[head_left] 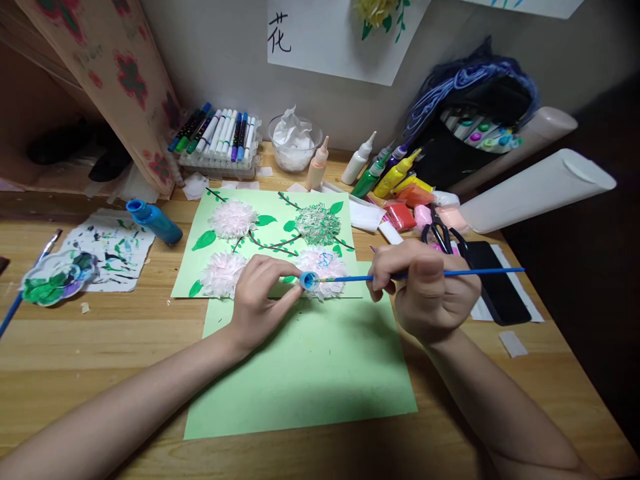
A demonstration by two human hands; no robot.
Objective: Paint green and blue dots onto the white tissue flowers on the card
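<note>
My left hand [263, 293] pinches a small blue bottle cap [308, 281] between thumb and fingers, its hollow side facing right. In my right hand [425, 287] is a thin blue paintbrush [460, 272], held level, with its tip at the cap's opening. Beneath both lies a green paper [270, 223] with painted branches, leaves and fluffy paper flowers. The lower right flower [327, 263] has blue strokes on it; the upper right flower [319, 223] is coloured green. Another plain green sheet [300, 373] lies below that paper. The uncapped blue paint bottle [155, 221] stands to the left.
At left are a paint-smeared palette [57, 277], a stained tissue [113, 250] and another brush [30, 287]. Behind the paper stand a marker box [217, 143], a glass bowl [295, 143] and several paint bottles [359, 159]. Scissors [440, 230] and a phone [495, 283] lie right.
</note>
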